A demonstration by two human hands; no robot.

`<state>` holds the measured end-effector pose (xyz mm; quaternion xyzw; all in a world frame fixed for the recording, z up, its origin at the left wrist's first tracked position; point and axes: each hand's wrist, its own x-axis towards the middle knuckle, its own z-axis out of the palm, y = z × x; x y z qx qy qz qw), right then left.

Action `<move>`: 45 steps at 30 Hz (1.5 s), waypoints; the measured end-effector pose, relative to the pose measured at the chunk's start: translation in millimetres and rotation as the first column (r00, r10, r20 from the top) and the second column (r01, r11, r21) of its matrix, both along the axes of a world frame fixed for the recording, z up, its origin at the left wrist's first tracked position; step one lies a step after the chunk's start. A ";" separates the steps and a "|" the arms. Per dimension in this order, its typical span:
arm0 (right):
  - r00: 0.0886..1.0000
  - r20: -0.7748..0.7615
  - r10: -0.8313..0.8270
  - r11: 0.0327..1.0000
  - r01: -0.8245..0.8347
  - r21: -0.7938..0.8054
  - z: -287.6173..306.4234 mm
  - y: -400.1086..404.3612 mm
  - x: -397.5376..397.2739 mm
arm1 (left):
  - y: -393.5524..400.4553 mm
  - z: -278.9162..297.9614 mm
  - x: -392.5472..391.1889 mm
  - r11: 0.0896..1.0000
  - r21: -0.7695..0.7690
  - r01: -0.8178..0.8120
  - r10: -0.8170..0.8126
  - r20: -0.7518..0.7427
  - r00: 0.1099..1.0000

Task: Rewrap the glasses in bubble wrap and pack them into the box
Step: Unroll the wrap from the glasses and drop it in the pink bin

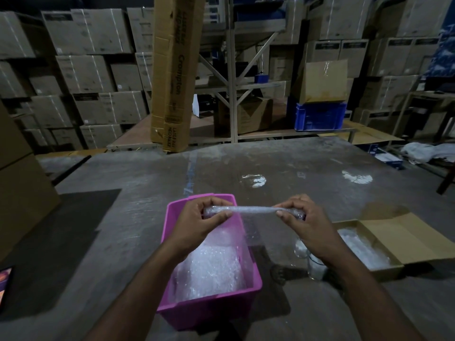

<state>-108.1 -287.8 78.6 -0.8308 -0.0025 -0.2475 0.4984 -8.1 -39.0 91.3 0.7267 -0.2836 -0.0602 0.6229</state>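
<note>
I hold a rolled piece of bubble wrap (pixel 251 209) stretched level between both hands, above the far end of a pink plastic bin (pixel 256 271). My left hand (pixel 202 217) grips its left end and my right hand (pixel 302 217) grips its right end. The bin holds more crumpled bubble wrap (pixel 211 271). Two clear glasses (pixel 311 263) stand on the table under my right forearm, partly hidden by it. An open cardboard box (pixel 394 232) at the right has bubble wrap (pixel 362 247) lying inside.
The grey table (pixel 123 242) reaches to a far edge with a tall cardboard carton (pixel 177 70) leaning behind it. Stacked cartons fill the background. A big carton (pixel 17 193) stands at the left, and a lit phone screen (pixel 5 284) lies at the left edge.
</note>
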 end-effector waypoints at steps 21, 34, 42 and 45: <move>0.995 -0.093 0.033 0.990 -0.020 0.137 -2.9 -2.2 -11.4 | 1.3 1.3 -7.7 0.994 0.044 0.098 -0.097 -0.013 0.995; 0.997 -0.028 0.067 0.994 -0.064 0.085 -3.1 -7.0 -12.6 | -4.9 3.9 -8.2 1.000 -0.014 0.027 -0.028 -0.035 0.999; 0.992 -0.096 0.087 0.995 -0.082 0.055 -4.1 -5.3 -9.0 | -1.9 6.0 -13.5 0.998 0.032 0.046 -0.045 -0.035 0.998; 0.994 -0.088 0.059 0.998 -0.055 0.038 -4.4 -5.2 -8.1 | -0.3 7.3 -14.7 0.996 0.052 0.070 -0.070 -0.006 0.998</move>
